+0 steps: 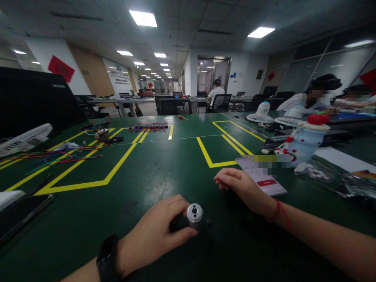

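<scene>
Left hand (157, 231): fingers clenched round a small silver motor (194, 214), low at table (147, 172) centre. Tiny black part (208, 221) just at the motor's 3 o'clock. Right hand (242, 188): at the motor's 1 o'clock, loosely curled, holding nothing, touching the table. Phone (261, 176) beside it at 2 o'clock.

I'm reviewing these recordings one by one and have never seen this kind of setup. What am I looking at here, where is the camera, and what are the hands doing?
This single picture comes from a camera worn on a person's head, looking forward and down over a dark green table with yellow tape lines. There is no robot, only two bare hands. The left hand, with a black wristband, grips a small silver metal cylinder, seemingly a small motor. The right hand rests empty beside a white phone. Coloured wires lie far left, small white fans far right.
</scene>
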`<state>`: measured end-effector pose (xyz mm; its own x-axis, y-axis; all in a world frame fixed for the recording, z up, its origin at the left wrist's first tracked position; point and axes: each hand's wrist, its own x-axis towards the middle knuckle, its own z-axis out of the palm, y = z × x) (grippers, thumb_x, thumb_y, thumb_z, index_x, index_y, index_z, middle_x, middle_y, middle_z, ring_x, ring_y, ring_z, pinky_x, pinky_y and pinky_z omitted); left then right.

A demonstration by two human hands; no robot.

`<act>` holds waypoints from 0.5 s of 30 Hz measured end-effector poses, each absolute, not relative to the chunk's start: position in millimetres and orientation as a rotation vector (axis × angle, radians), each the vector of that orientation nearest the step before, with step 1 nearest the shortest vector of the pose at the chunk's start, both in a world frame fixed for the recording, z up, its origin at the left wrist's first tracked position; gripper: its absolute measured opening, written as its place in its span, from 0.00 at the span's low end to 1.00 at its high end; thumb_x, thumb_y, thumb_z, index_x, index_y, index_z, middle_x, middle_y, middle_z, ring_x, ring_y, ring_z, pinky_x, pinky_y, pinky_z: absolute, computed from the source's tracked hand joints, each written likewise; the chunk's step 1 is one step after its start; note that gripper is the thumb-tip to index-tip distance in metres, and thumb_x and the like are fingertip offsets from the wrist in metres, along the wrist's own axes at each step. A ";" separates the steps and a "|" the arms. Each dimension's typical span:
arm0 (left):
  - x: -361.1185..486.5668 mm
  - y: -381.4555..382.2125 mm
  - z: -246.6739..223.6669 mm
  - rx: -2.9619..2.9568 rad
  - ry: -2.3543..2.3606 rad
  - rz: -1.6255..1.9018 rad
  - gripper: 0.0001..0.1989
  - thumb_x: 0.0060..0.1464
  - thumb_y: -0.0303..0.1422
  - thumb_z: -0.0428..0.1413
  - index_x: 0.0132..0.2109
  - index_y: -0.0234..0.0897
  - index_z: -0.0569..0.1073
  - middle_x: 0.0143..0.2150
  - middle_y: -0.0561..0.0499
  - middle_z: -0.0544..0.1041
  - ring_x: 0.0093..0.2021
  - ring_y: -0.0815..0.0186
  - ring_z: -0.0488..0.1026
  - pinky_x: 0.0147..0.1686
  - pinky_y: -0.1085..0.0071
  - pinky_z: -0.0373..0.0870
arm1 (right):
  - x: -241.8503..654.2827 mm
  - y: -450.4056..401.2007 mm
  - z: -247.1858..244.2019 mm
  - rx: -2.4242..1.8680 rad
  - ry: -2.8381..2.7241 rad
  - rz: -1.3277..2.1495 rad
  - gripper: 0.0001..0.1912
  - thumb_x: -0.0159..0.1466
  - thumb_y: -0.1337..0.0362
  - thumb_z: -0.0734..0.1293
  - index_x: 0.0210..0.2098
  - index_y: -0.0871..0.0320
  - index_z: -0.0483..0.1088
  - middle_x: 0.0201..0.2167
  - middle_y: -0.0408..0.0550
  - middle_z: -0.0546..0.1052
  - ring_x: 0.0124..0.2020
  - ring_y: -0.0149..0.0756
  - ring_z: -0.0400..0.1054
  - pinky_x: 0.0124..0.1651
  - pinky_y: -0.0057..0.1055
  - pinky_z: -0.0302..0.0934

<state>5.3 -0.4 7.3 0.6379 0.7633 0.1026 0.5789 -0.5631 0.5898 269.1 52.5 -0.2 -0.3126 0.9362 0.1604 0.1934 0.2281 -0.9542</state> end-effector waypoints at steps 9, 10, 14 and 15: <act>4.1 -0.2 8.3 2.329 1.046 0.487 0.07 0.58 0.36 0.59 0.42 0.39 0.71 0.40 0.52 0.72 0.38 0.63 0.68 0.36 0.70 0.62 | 275.6 63.4 -0.8 -1.156 -1.785 1.022 0.13 0.61 0.55 0.69 0.36 0.60 0.76 0.31 0.46 0.74 0.31 0.33 0.65 0.36 0.32 0.59; 4.1 -0.2 8.4 2.332 1.045 0.488 0.07 0.58 0.36 0.59 0.41 0.39 0.71 0.40 0.52 0.72 0.38 0.63 0.68 0.36 0.70 0.62 | 271.7 55.5 4.5 -1.095 -2.008 0.964 0.11 0.59 0.57 0.70 0.37 0.58 0.76 0.34 0.46 0.75 0.33 0.34 0.65 0.38 0.33 0.59; 4.4 -1.3 8.7 2.339 1.044 0.495 0.07 0.59 0.37 0.59 0.40 0.39 0.71 0.38 0.53 0.71 0.37 0.64 0.68 0.34 0.71 0.61 | 255.0 29.9 15.9 -0.809 -2.577 0.727 0.11 0.55 0.62 0.74 0.37 0.57 0.77 0.40 0.47 0.73 0.40 0.37 0.67 0.46 0.36 0.59; 4.3 -1.7 8.6 2.341 1.042 0.498 0.07 0.59 0.37 0.59 0.40 0.39 0.71 0.38 0.53 0.71 0.37 0.64 0.68 0.34 0.71 0.61 | 251.2 26.8 16.0 -0.811 -2.558 0.727 0.09 0.56 0.63 0.73 0.37 0.57 0.76 0.39 0.47 0.73 0.39 0.36 0.67 0.45 0.35 0.60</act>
